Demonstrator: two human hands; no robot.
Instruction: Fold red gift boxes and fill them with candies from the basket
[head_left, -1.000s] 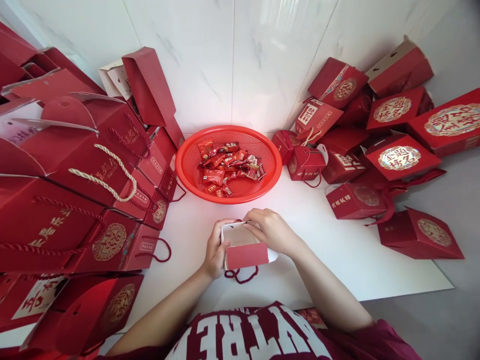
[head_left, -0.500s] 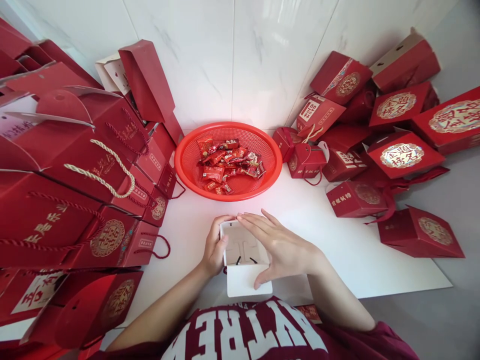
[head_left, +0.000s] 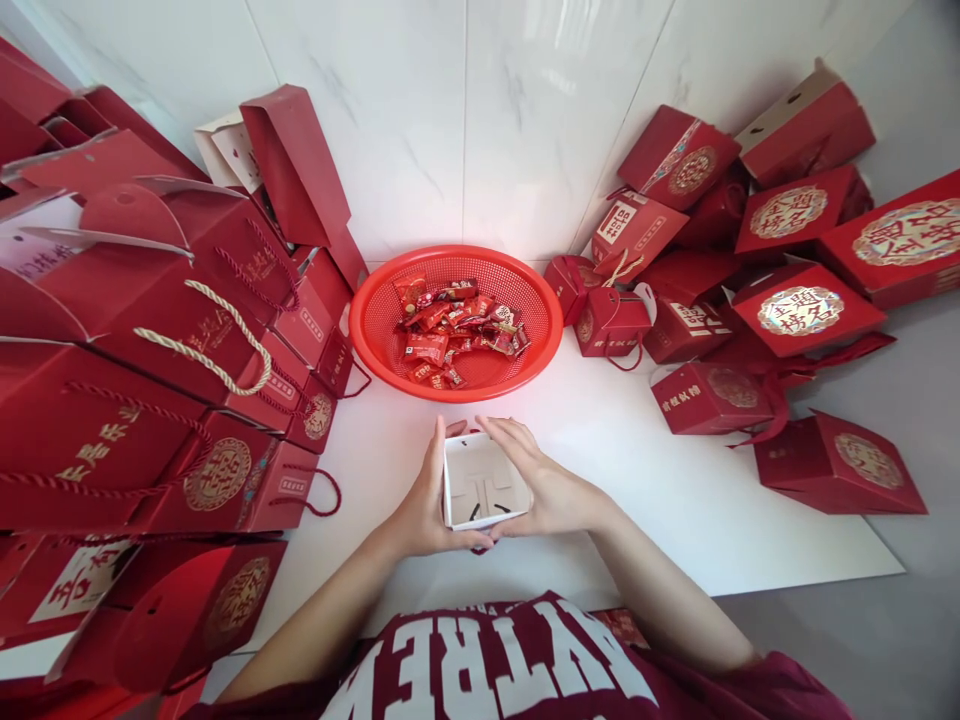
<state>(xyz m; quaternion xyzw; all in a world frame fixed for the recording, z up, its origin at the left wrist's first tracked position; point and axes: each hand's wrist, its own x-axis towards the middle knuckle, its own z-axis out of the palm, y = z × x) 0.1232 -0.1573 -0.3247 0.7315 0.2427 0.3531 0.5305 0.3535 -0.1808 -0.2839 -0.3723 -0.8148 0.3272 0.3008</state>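
Observation:
Between my two hands is a small open-topped gift box (head_left: 484, 477), its white inside facing up at me. Two short dark cord ends show inside, near its front wall. My left hand (head_left: 427, 500) wraps the box's left side, thumb along the front edge. On the opposite side my right hand (head_left: 551, 490) cups the box, fingers reaching to the back corner and thumb at the front. Just beyond the box, a red oval plastic basket (head_left: 367, 345) holds several wrapped candies (head_left: 450, 325).
Red gift boxes with cord handles (head_left: 187, 400) are stacked along the left. More red boxes (head_left: 750, 270) are piled on the right, up to the grey wall. A white tabletop (head_left: 660, 510) lies under the basket, and a marble-patterned tiled wall (head_left: 405, 130) rises behind.
My right hand has come down from over the box to grip its right side. The white flap at the front no longer shows, and my left thumb now lies along the front.

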